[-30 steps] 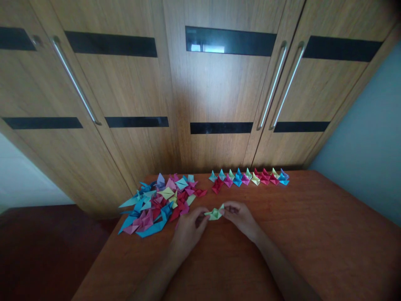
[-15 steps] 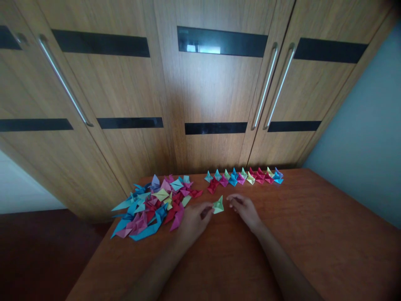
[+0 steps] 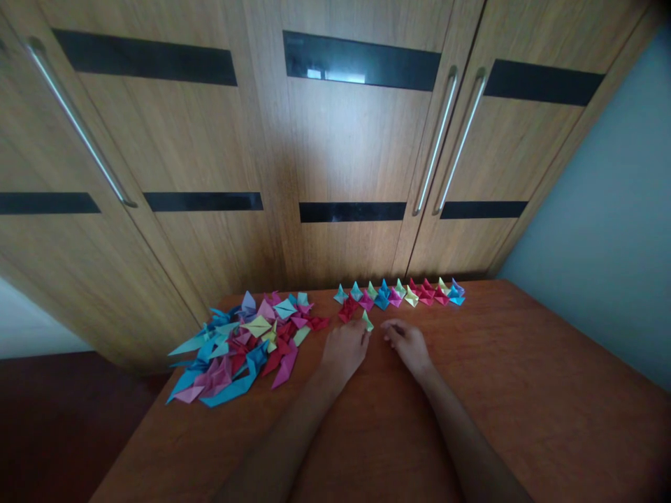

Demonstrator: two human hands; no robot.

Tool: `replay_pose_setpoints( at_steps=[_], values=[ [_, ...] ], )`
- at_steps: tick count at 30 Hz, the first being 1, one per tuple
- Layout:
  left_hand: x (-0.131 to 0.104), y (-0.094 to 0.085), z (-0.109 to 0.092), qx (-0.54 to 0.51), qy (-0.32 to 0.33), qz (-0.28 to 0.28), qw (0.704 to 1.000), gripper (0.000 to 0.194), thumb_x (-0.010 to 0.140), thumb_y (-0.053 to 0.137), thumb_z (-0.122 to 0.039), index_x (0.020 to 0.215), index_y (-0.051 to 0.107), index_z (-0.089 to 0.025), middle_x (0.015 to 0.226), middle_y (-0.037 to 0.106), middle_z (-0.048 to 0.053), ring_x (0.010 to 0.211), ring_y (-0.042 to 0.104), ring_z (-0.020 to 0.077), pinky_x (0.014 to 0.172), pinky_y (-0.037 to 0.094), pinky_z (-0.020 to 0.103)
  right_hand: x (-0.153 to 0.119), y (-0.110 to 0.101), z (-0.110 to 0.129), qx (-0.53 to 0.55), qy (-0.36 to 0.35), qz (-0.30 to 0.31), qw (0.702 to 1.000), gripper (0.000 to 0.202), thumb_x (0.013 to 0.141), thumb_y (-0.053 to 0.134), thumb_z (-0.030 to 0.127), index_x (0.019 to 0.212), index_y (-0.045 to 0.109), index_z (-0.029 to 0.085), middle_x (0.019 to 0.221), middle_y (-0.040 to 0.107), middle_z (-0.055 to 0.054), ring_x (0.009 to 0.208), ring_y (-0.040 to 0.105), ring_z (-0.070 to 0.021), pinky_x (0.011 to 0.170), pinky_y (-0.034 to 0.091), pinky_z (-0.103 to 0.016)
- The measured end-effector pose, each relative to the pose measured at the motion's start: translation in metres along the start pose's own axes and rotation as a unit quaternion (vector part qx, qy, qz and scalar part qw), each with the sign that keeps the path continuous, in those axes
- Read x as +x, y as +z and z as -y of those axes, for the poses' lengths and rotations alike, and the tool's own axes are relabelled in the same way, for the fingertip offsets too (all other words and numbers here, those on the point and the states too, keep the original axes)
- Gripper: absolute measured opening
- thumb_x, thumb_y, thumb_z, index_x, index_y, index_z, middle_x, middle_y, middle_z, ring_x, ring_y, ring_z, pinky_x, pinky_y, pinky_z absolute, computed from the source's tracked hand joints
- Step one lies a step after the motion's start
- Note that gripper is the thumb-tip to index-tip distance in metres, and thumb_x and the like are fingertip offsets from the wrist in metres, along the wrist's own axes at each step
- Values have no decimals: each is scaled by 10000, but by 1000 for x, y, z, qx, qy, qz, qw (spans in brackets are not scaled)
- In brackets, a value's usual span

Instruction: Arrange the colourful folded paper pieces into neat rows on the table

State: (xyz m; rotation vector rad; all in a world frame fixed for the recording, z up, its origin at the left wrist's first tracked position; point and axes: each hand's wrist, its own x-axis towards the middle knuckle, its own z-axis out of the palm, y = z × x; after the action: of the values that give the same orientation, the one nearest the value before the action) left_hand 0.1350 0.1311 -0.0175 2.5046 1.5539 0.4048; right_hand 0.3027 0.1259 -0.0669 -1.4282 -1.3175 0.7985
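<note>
Pale green paper, folded into a small pointed piece (image 3: 368, 322), juts from the fingers of the left hand (image 3: 346, 349) above or on the counter (image 3: 514, 370) (contact is hidden), pinched near its base; it should be feather-light, crisp yet easily crushed, best taken lightly by a thick, layered fold rather than its thin tip. Just beside it, the right hand (image 3: 409, 347) has loosely curled fingers with nothing visible in them. Beyond sits a row of folded pieces (image 3: 382, 299), with a heaped pile of coloured paper folds (image 3: 241, 344) to the left.
</note>
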Motion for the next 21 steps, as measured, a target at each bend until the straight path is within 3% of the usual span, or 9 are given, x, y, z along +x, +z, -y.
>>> replay_pose_setpoints(
  at_steps=[7,21],
  values=[
    [-2,0,-3,21,-1,11,1000,233,929,376,-286,1015,584,-225,1034,643,62,905,628,195,755,474,291,1,0,1,20,15,-2,1000,290,756,509,410,830,652,170,609,593,-5,513,514,-130,475,388,-228],
    [23,-3,-3,55,-17,1,998,261,923,370,-234,1046,596,-193,1005,655,106,915,633,230,767,484,334,3,1,-5,-17,1,3,1000,279,771,481,390,838,648,178,621,600,-6,522,524,-132,479,397,-226]
  ],
)
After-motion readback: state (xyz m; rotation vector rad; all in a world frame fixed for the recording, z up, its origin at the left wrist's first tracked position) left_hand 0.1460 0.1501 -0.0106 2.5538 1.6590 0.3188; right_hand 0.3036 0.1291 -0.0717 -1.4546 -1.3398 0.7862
